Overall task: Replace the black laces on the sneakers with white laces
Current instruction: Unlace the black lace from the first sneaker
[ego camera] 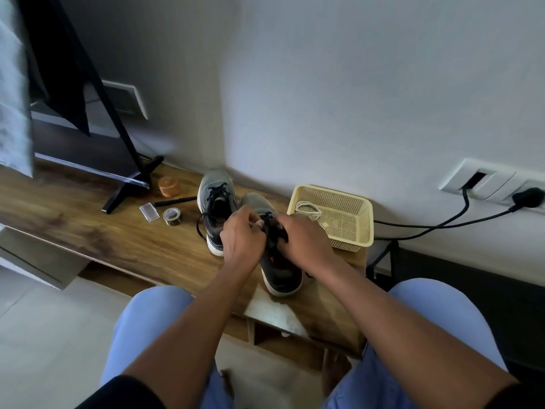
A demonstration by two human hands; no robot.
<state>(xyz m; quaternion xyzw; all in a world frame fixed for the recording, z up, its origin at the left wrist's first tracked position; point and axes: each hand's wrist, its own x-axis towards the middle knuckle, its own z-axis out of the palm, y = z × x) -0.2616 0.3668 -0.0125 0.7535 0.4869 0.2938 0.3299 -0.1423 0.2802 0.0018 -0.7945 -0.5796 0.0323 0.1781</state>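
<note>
Grey sneakers (216, 214) are stood side by side on a wooden shelf (88, 219), toes toward the wall, heels toward the person. Black laces (272, 228) on the right sneaker (280, 270) are pinched by both hands, left (243, 236) and right (303, 242). White laces (308, 208) are coiled in a cream basket (354, 231) just beside.

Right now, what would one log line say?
step: unlacing | both hands on black lace of near sneaker | white laces in basket
</note>
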